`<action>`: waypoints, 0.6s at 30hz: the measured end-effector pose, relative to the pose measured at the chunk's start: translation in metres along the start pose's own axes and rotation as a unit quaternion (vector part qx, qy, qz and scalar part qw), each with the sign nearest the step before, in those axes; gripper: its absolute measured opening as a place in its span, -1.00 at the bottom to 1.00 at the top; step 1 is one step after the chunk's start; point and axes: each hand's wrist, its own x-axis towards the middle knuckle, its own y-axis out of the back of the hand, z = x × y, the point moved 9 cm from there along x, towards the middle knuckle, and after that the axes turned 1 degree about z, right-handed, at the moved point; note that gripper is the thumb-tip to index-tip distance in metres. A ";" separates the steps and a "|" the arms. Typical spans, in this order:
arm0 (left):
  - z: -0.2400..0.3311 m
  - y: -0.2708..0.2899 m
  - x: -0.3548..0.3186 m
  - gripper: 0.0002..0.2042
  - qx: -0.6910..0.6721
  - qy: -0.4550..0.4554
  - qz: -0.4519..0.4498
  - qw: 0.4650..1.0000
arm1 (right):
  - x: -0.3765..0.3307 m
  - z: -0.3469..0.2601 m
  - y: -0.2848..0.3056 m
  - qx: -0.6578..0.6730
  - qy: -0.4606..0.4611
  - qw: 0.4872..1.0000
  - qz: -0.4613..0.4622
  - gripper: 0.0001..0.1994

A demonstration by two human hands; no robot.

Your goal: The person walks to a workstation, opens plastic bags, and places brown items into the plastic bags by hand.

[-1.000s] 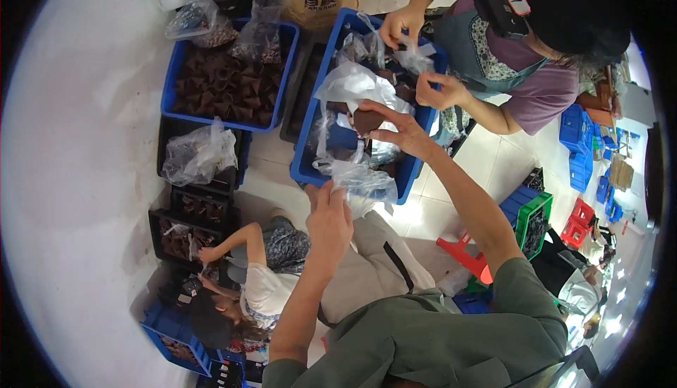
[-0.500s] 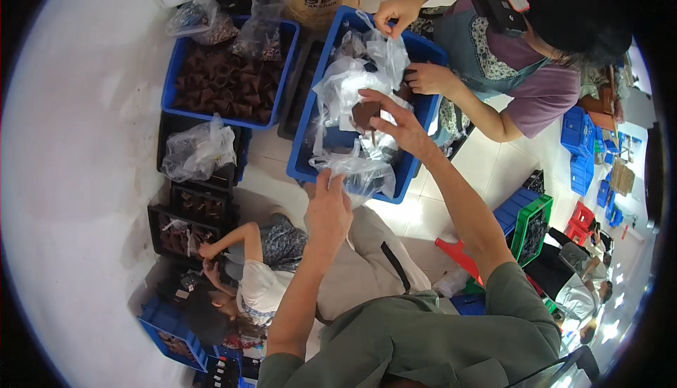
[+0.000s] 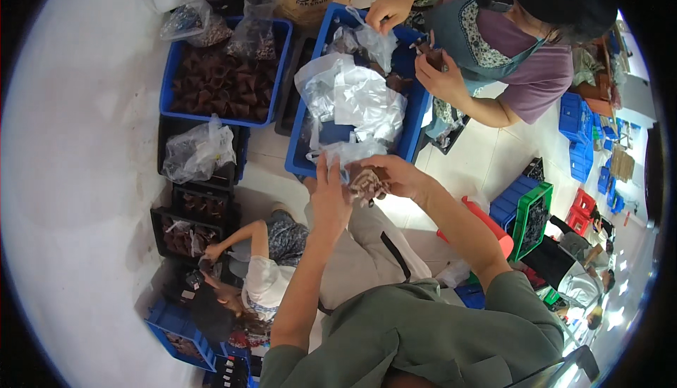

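**Both hands meet on a small brown bundle at the crate's near edge**

The long blue plastic crate (image 3: 417, 124) runs away from the person, its long axis pointing up the picture and leaning slightly right, and it is heaped with crumpled clear plastic bags (image 3: 356, 99). To its left sits a second blue crate filled with dark brown cone-shaped pieces (image 3: 222, 81).

Both forearms rise from the lower edge and converge just below the long crate's near end. The left hand (image 3: 330, 198) stands upright, fingers extended upward and pressed against the left side of the bundle; whether it grips cannot be told. The right hand (image 3: 395, 175) comes in from the right with wrist bent, fingers curled closed around a small clump of brown pieces in clear wrap (image 3: 367, 183). The clump lies roughly crosswise between the two hands, touching both, just beside the crate's near rim.
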 end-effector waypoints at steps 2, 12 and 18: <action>-0.001 0.001 -0.004 -0.34 -0.006 -0.019 0.002 1.000 | 0.013 0.000 0.006 0.014 -0.013 1.000 -0.019 -0.62; 0.005 -0.001 -0.012 -0.23 0.047 0.025 0.032 0.998 | 0.025 -0.001 0.022 0.023 0.148 0.981 0.121 -0.66; 0.029 -0.017 -0.023 -0.22 0.063 0.032 0.002 0.998 | 0.029 -0.007 0.043 0.074 0.273 0.938 0.201 -0.69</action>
